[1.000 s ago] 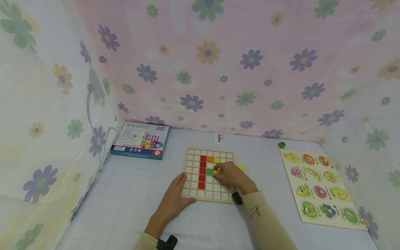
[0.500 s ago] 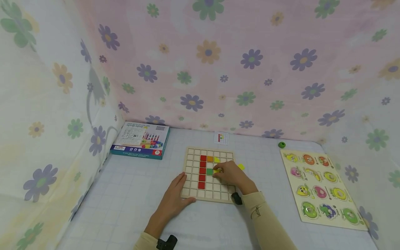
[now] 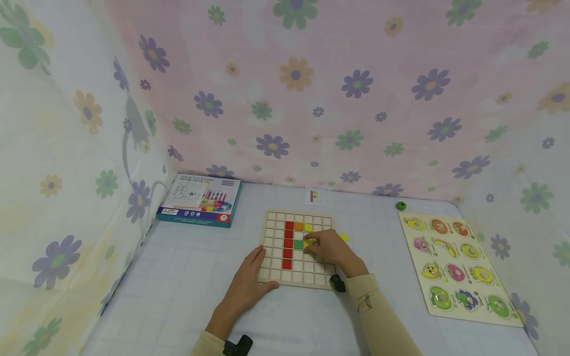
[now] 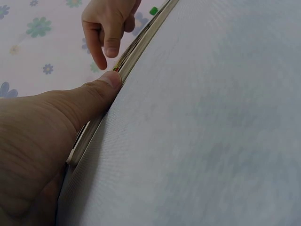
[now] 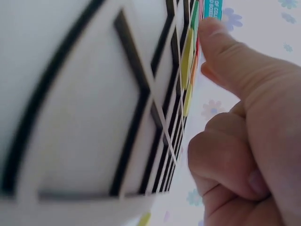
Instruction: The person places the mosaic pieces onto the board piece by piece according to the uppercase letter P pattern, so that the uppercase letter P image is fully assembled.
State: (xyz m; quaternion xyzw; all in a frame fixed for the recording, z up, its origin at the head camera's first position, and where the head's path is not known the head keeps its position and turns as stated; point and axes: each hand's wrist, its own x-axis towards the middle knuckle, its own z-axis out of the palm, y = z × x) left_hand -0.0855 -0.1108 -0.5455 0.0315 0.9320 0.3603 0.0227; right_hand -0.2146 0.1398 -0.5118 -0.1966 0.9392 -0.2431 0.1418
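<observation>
My left hand [image 3: 244, 281] rests at the near left corner of a wooden grid board [image 3: 272, 274]. Its fingers lie along the left side, and in the left wrist view the thumb [image 4: 94, 96] presses the front edge. Above the board, my right hand [image 3: 330, 247] has thumb and index finger apart at a yellow tile [image 5: 187, 59], which lies in a cell beside a green tile [image 3: 298, 244]. In the right wrist view the remaining fingers are curled against the palm. A column of red tiles [image 3: 288, 243], an orange tile [image 3: 300, 226] and another yellow tile [image 3: 308, 227] also fill cells.
Behind the board lies a small pattern card [image 3: 314, 197]. A loose yellow tile [image 3: 344, 238] shows past the right hand. A boxed toy set [image 3: 200, 200] is at the back left; a fruit puzzle board [image 3: 458, 272] and a green bead [image 3: 401, 205] are at the right.
</observation>
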